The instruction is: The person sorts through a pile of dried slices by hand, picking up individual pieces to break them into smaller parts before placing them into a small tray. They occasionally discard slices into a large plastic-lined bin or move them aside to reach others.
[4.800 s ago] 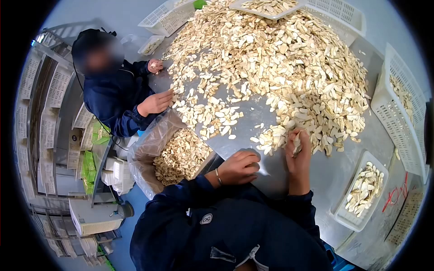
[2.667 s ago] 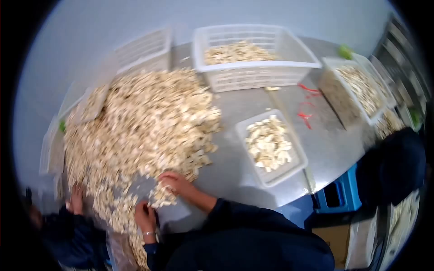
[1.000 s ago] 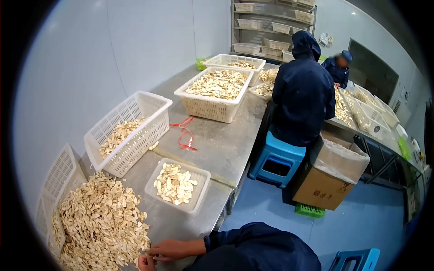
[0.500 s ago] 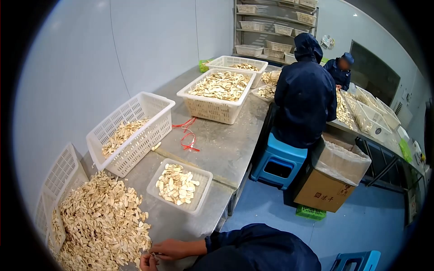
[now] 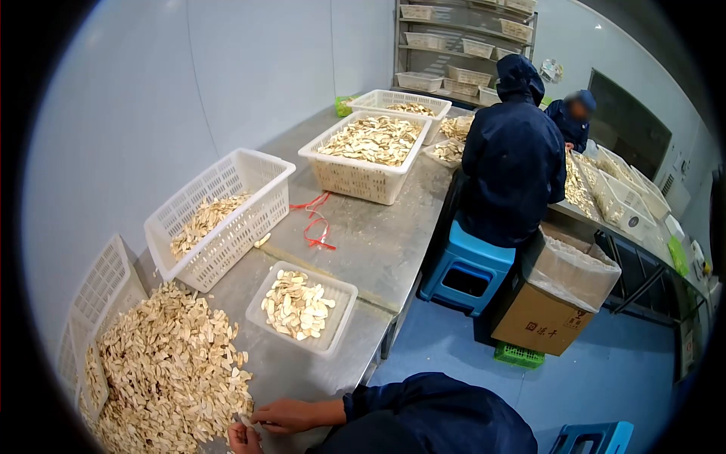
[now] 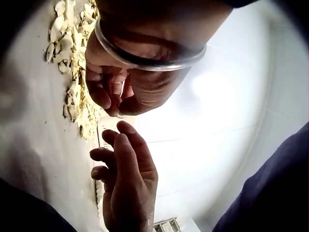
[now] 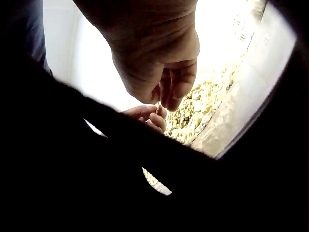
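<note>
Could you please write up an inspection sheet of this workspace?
Surface: grey metal table, pale specks scattered on it.
Job's things: loose heap of pale flat slices; white rectangular plastic tray and white perforated plastic basket, each holding slices.
Clutter: loose red string on the table.
Left hand: fingers pinch a thin pale slice.
Right hand: close beside it, grip unclear.
Cables: nothing seen.
Surroundings: person in hooded navy clothing, blue plastic stool, brown cardboard box.

On the table (image 5: 363, 250), a heap of slices (image 5: 174, 371) lies near left, with a tray (image 5: 342, 306) of slices to its right. Behind the heap stands one basket (image 5: 246, 238), slices inside; farther back, a second basket (image 5: 352, 181) holds more. A third basket (image 5: 100, 287), seemingly tilted, borders the heap's left.
</note>
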The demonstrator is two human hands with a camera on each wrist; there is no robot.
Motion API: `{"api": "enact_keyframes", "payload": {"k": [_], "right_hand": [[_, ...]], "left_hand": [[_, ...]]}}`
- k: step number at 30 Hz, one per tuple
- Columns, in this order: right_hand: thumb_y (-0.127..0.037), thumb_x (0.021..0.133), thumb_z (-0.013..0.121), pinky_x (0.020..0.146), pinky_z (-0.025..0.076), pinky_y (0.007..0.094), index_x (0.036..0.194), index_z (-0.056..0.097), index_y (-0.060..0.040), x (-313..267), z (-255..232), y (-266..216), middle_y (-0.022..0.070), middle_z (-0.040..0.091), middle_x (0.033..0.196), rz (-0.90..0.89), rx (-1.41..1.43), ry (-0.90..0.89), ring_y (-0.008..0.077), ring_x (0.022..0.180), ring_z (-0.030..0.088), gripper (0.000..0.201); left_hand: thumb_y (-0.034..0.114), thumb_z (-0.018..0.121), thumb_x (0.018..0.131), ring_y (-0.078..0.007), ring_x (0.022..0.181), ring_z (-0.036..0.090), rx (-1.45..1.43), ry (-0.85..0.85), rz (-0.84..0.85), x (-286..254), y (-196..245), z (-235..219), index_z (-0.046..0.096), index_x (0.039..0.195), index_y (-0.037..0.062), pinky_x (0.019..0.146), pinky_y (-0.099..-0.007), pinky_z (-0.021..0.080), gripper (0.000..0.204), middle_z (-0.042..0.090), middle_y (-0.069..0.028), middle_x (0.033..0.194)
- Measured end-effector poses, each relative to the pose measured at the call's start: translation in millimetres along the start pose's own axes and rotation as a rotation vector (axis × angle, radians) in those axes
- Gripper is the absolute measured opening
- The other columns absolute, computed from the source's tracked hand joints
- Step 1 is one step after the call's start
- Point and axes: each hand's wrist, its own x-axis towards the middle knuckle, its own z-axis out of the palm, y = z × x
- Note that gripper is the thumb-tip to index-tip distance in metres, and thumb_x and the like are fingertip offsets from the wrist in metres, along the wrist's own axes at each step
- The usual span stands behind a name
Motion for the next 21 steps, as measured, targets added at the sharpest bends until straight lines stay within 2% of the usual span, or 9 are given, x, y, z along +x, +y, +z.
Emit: {"api": "enact_keyframes", "payload": {"k": [8, 11, 13, 14, 16, 17, 19, 20, 21], "right_hand": [[-0.014, 0.091, 0.059, 0.067, 0.049, 0.0423, 0.112, 0.061, -0.0073, 3, 7, 1, 0.0130, 0.065, 0.090, 0.063, 0.113, 0.002, 0.0331, 0.074, 0.063, 0.022], [-0.022, 0.097, 0.060, 0.065, 0.050, 0.0367, 0.115, 0.062, -0.0068, 3, 23, 15, 0.0091, 0.067, 0.092, 0.101, 0.272, 0.054, 0.0236, 0.071, 0.064, 0.024], [-0.029, 0.099, 0.059, 0.066, 0.052, 0.0334, 0.116, 0.063, -0.0071, 7, 22, 11, 0.0084, 0.068, 0.092, 0.359, 0.555, -0.006, 0.0192, 0.072, 0.066, 0.029], [-0.033, 0.100, 0.059, 0.067, 0.053, 0.0318, 0.117, 0.064, -0.0073, 10, 23, 9, 0.0080, 0.069, 0.092, 0.487, 0.699, -0.055, 0.0170, 0.073, 0.067, 0.032], [-0.036, 0.101, 0.057, 0.066, 0.053, 0.0295, 0.120, 0.064, -0.0072, 14, 24, 8, 0.0048, 0.068, 0.091, 0.524, 0.749, -0.039, 0.0117, 0.073, 0.065, 0.035], [-0.037, 0.102, 0.056, 0.066, 0.053, 0.0283, 0.121, 0.064, -0.0072, 14, 27, 9, 0.0032, 0.068, 0.091, 0.547, 0.779, -0.068, 0.0091, 0.073, 0.063, 0.036], [-0.033, 0.103, 0.057, 0.061, 0.048, 0.0261, 0.125, 0.062, -0.0087, 16, 35, 12, 0.0006, 0.064, 0.090, 0.615, 0.722, -0.124, 0.0081, 0.070, 0.056, 0.034], [-0.031, 0.103, 0.058, 0.061, 0.047, 0.0263, 0.125, 0.063, -0.0071, 10, 55, 40, 0.0005, 0.063, 0.089, 0.438, 0.670, -0.107, 0.0076, 0.070, 0.054, 0.033], [-0.027, 0.102, 0.059, 0.062, 0.046, 0.0251, 0.122, 0.064, -0.0055, 15, 43, 20, 0.0003, 0.062, 0.088, 0.429, 0.647, -0.111, 0.0073, 0.070, 0.054, 0.030]], "left_hand": [[0.019, 0.064, 0.099, -0.0166, 0.071, 0.057, 0.176, 0.021, 0.038, -7, 17, -2, 0.066, 0.104, 0.0005, 0.068, -0.0329, 0.050, 0.019, 0.062, -0.0057, 0.079], [0.022, 0.064, 0.100, -0.0171, 0.070, 0.057, 0.196, 0.012, 0.050, -11, 32, 3, 0.067, 0.105, 0.0008, 0.067, -0.0332, 0.050, 0.022, 0.062, -0.0067, 0.078], [0.023, 0.063, 0.100, -0.0175, 0.070, 0.057, 0.210, 0.004, 0.057, -15, 40, 3, 0.068, 0.105, 0.0010, 0.067, -0.0333, 0.050, 0.023, 0.062, -0.0075, 0.079], [0.026, 0.065, 0.100, -0.0187, 0.071, 0.060, 0.177, -0.021, 0.042, -13, 30, -2, 0.069, 0.108, 0.0024, 0.068, -0.0337, 0.051, 0.025, 0.065, -0.0088, 0.083], [0.009, 0.063, 0.094, -0.0158, 0.065, 0.058, 0.039, 0.001, -0.074, -4, -23, -20, 0.062, 0.090, -0.0020, 0.059, -0.0297, 0.047, 0.012, 0.060, -0.0078, 0.075], [0.014, 0.065, 0.097, -0.0079, 0.058, 0.055, 0.209, 0.044, 0.110, -5, -45, -21, 0.061, 0.091, 0.0003, 0.051, -0.0239, 0.045, 0.015, 0.062, -0.0042, 0.071], [0.013, 0.071, 0.093, -0.0093, 0.069, 0.058, 0.223, 0.088, 0.068, -20, -12, -6, 0.067, 0.089, 0.0005, 0.062, -0.0264, 0.048, 0.014, 0.065, -0.0055, 0.075], [0.014, 0.072, 0.093, -0.0107, 0.073, 0.062, 0.314, 0.058, 0.111, -25, 6, -5, 0.069, 0.096, 0.0015, 0.066, -0.0276, 0.051, 0.013, 0.068, -0.0056, 0.081], [0.016, 0.072, 0.093, -0.0111, 0.076, 0.064, 0.171, 0.056, 0.051, -27, 6, -3, 0.070, 0.101, 0.0018, 0.068, -0.0285, 0.052, 0.016, 0.071, -0.0063, 0.086]]}}
